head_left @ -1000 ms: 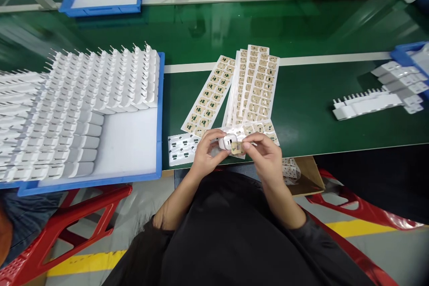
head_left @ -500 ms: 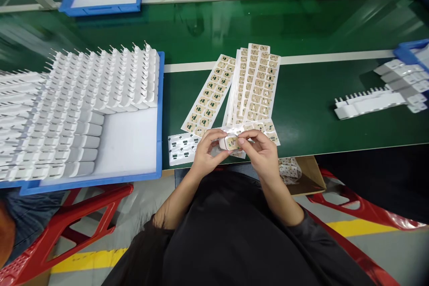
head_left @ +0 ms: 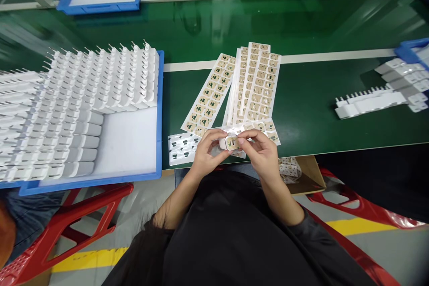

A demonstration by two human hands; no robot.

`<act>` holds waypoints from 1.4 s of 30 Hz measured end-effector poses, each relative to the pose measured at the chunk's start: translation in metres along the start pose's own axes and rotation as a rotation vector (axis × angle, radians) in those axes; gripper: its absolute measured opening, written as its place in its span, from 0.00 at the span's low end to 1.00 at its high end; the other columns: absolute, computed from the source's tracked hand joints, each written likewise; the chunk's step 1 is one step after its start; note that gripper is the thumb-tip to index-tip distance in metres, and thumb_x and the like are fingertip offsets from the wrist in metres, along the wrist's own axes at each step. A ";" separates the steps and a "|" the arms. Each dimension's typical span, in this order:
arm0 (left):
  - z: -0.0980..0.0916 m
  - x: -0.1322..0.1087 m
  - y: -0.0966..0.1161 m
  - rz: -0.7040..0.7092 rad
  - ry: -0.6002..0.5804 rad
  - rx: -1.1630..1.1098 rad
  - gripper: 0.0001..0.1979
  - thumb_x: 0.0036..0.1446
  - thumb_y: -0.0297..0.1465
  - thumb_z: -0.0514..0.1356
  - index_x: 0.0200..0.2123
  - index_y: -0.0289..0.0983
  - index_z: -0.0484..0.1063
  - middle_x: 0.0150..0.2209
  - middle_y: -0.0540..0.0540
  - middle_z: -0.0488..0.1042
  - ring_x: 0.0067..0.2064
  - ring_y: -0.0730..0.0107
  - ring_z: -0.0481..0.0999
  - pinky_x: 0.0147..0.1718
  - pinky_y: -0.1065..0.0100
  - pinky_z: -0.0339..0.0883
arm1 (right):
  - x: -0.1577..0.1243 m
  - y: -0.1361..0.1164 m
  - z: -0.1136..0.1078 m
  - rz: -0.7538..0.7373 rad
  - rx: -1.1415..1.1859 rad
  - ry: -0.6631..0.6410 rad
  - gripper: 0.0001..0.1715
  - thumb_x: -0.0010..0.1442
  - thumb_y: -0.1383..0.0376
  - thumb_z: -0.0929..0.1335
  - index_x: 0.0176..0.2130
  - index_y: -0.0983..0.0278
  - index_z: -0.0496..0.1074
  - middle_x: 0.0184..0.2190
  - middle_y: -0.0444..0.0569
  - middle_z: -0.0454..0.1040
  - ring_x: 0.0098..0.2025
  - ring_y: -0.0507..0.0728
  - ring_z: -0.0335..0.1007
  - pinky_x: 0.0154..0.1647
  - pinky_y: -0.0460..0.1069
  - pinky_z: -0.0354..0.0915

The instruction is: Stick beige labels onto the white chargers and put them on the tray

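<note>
My left hand (head_left: 209, 149) is closed around a small white power adapter (head_left: 223, 144), its thumb below and fingers above. A beige sticker (head_left: 232, 142) with a dark slot lies on the adapter's end face, which is turned up toward me. At the right edge of that face, my right hand (head_left: 259, 149) pinches the sticker's border between thumb and forefinger. Just behind both hands lies a sheet of beige stickers (head_left: 268, 128), partly covered by them. Farther back, several more sticker sheets (head_left: 256, 82) overlap in a fan, and a separate one (head_left: 211, 91) slants to their left.
On the left, a blue-rimmed tray (head_left: 160, 143) carries rows of white adapters (head_left: 110, 80) with prongs up. More adapters (head_left: 370, 103) lie at the right. A mostly peeled sheet (head_left: 181, 148) rests by the table's front edge; below it at right is a cardboard box (head_left: 306, 176). Red stools (head_left: 90, 208) stand beside me.
</note>
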State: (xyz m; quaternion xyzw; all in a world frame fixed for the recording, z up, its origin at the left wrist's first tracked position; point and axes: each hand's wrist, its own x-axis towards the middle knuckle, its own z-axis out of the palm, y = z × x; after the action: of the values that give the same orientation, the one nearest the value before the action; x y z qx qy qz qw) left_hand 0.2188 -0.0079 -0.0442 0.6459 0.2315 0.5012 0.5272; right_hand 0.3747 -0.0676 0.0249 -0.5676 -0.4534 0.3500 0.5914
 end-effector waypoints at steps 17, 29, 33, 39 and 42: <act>-0.001 -0.001 -0.002 -0.004 -0.005 0.013 0.21 0.58 0.32 0.70 0.54 0.46 0.73 0.52 0.42 0.71 0.57 0.57 0.73 0.50 0.57 0.76 | -0.003 0.000 0.001 0.037 0.022 0.009 0.08 0.62 0.58 0.74 0.36 0.59 0.78 0.34 0.46 0.76 0.34 0.53 0.73 0.30 0.47 0.74; -0.001 0.000 0.000 -0.001 -0.013 0.035 0.21 0.58 0.32 0.70 0.54 0.45 0.74 0.52 0.41 0.71 0.56 0.57 0.74 0.50 0.57 0.76 | -0.002 0.000 0.001 0.056 0.050 0.010 0.06 0.62 0.59 0.74 0.37 0.59 0.79 0.34 0.45 0.76 0.33 0.52 0.73 0.28 0.46 0.75; -0.001 0.000 0.001 -0.002 -0.017 0.042 0.21 0.58 0.32 0.70 0.54 0.46 0.74 0.51 0.42 0.71 0.56 0.57 0.74 0.51 0.56 0.76 | -0.002 0.000 0.000 0.050 0.050 0.007 0.05 0.62 0.60 0.74 0.37 0.59 0.79 0.34 0.45 0.76 0.33 0.52 0.73 0.28 0.46 0.75; -0.001 0.001 0.001 0.009 -0.014 0.043 0.21 0.58 0.31 0.70 0.54 0.46 0.74 0.51 0.42 0.71 0.56 0.57 0.74 0.52 0.55 0.75 | -0.001 -0.002 0.001 0.049 0.037 0.009 0.05 0.62 0.60 0.74 0.37 0.59 0.79 0.34 0.45 0.76 0.32 0.52 0.73 0.28 0.46 0.75; -0.001 0.001 0.001 0.012 -0.013 0.042 0.21 0.58 0.31 0.70 0.54 0.46 0.74 0.51 0.42 0.71 0.56 0.57 0.75 0.51 0.56 0.75 | -0.001 -0.002 0.001 0.050 0.036 0.011 0.04 0.62 0.61 0.74 0.37 0.59 0.79 0.34 0.44 0.76 0.32 0.51 0.73 0.27 0.45 0.75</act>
State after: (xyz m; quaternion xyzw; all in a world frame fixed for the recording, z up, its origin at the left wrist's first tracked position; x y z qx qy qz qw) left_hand 0.2179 -0.0072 -0.0430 0.6615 0.2347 0.4951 0.5120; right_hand 0.3729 -0.0685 0.0268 -0.5700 -0.4294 0.3696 0.5950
